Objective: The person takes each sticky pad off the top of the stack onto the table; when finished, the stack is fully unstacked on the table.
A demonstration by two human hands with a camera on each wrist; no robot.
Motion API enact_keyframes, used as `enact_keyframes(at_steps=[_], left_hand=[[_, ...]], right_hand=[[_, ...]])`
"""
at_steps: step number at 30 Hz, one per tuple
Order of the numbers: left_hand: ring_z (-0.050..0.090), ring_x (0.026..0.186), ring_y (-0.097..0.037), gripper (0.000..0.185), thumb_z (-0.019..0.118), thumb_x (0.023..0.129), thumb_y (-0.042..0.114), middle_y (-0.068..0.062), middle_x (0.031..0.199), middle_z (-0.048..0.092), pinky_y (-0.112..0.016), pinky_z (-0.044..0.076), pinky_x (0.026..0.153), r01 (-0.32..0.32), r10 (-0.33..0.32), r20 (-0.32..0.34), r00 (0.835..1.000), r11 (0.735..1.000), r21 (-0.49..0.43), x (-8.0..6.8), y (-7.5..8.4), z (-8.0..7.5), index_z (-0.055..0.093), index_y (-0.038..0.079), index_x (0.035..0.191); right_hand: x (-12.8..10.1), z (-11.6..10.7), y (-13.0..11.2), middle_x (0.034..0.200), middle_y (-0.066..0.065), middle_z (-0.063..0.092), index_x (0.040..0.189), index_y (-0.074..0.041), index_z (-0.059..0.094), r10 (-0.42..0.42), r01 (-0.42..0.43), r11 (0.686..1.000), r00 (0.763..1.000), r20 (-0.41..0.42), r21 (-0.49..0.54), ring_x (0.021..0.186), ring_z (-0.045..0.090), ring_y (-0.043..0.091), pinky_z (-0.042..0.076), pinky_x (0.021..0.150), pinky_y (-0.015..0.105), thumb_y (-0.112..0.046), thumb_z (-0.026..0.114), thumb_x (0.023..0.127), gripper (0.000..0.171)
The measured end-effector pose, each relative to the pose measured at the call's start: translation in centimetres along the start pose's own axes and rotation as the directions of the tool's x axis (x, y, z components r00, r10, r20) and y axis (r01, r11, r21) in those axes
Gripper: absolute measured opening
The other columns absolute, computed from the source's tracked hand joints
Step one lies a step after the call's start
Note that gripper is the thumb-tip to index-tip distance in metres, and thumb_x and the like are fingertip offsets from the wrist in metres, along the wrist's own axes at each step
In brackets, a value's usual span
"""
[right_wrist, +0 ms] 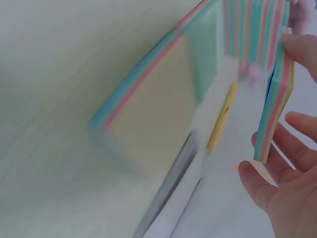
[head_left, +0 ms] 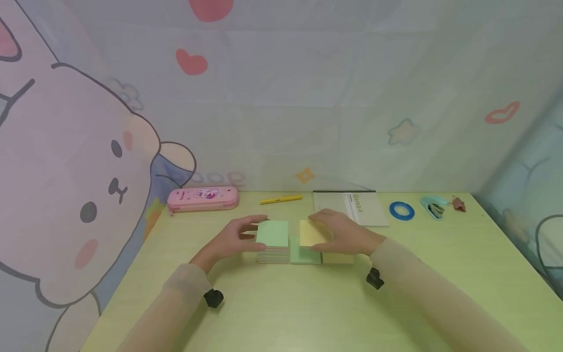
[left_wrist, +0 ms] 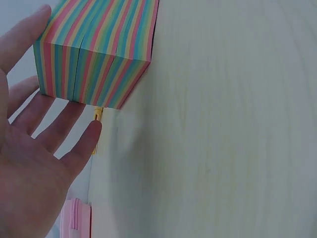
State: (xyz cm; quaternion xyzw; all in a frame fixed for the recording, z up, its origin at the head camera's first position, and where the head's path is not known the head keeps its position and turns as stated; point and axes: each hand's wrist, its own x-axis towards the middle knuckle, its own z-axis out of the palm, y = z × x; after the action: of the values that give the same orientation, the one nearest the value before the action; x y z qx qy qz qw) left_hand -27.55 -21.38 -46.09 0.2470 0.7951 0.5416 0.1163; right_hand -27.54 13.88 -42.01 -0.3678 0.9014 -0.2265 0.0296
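Note:
A tall stack of sticky note pads (head_left: 272, 233), green on top with rainbow-striped sides (left_wrist: 94, 64), stands mid-table. My left hand (head_left: 230, 238) holds it from the left, thumb at the near side and fingers at the far side. My right hand (head_left: 347, 232) pinches a thin yellow sticky note pad (head_left: 310, 232) between thumb and fingers, above the table and right of the stack. Below it lie a green pad (head_left: 303, 255), beside the stack, and a yellow pad (head_left: 338, 258), partly covered by the hand. The right wrist view shows the held pad's striped edge (right_wrist: 277, 104).
Along the back are a pink pencil case (head_left: 203, 199), a yellow pen (head_left: 281, 199), a notebook (head_left: 374, 210), a roll of blue tape (head_left: 401, 210) and a small light-blue item (head_left: 433, 208) beside a small brown one (head_left: 459, 204). A printed curtain (head_left: 272, 122) hangs behind the table.

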Motion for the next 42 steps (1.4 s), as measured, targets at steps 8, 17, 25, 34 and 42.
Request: enact_keyframes(at_steps=[8,17,25,34,42], left_hand=[[0.054,0.139,-0.037,0.074,0.087,0.087,0.016,-0.009,0.157,0.051,-0.055,0.044,0.119,0.032,-0.032,-0.003,0.999,0.999,0.025,-0.1,0.1,0.2,0.054,0.015,0.154],[0.055,0.138,-0.037,0.075,0.087,0.087,0.015,-0.008,0.157,0.052,-0.055,0.043,0.119,0.038,-0.037,-0.008,0.999,0.999,0.023,0.0,0.3,0.0,0.053,0.012,0.155],[0.054,0.139,-0.038,0.076,0.086,0.088,0.014,-0.010,0.157,0.052,-0.057,0.043,0.119,0.033,-0.033,-0.006,0.999,0.999,0.020,-0.1,0.3,0.0,0.051,0.007,0.155],[0.054,0.140,-0.038,0.073,0.087,0.087,0.015,-0.010,0.157,0.052,-0.056,0.044,0.119,0.032,-0.032,-0.008,0.999,0.999,0.016,0.0,0.2,0.1,0.055,0.014,0.153],[0.054,0.140,-0.039,0.074,0.086,0.088,0.014,-0.011,0.158,0.051,-0.055,0.044,0.118,0.027,-0.027,-0.008,1.000,1.000,0.001,0.0,0.0,0.2,0.054,0.011,0.154]], right_hand=[[-7.2,-1.0,7.6,0.141,0.015,0.063,0.143,-0.001,0.060,0.121,-0.123,0.992,0.989,-0.080,-0.017,0.134,0.057,0.038,0.049,0.112,0.058,-0.037,0.086,0.088,0.072],[-10.6,-0.7,9.9,0.145,0.022,0.060,0.144,0.001,0.057,0.134,-0.133,0.991,0.989,-0.069,0.018,0.136,0.053,0.047,0.044,0.114,0.065,-0.033,0.088,0.085,0.075],[-10.4,0.5,10.0,0.148,0.015,0.059,0.148,-0.004,0.056,0.129,-0.127,0.991,0.990,-0.049,0.042,0.141,0.050,0.042,0.040,0.119,0.062,-0.039,0.087,0.086,0.079],[-10.1,0.7,9.6,0.147,0.017,0.059,0.146,-0.002,0.056,0.148,-0.147,0.989,0.988,-0.046,0.009,0.140,0.050,0.043,0.041,0.118,0.062,-0.041,0.087,0.086,0.078],[-10.1,0.7,9.6,0.147,0.018,0.059,0.147,-0.002,0.056,0.136,-0.135,0.990,0.990,-0.033,0.027,0.139,0.051,0.042,0.042,0.117,0.062,-0.042,0.086,0.087,0.078]])
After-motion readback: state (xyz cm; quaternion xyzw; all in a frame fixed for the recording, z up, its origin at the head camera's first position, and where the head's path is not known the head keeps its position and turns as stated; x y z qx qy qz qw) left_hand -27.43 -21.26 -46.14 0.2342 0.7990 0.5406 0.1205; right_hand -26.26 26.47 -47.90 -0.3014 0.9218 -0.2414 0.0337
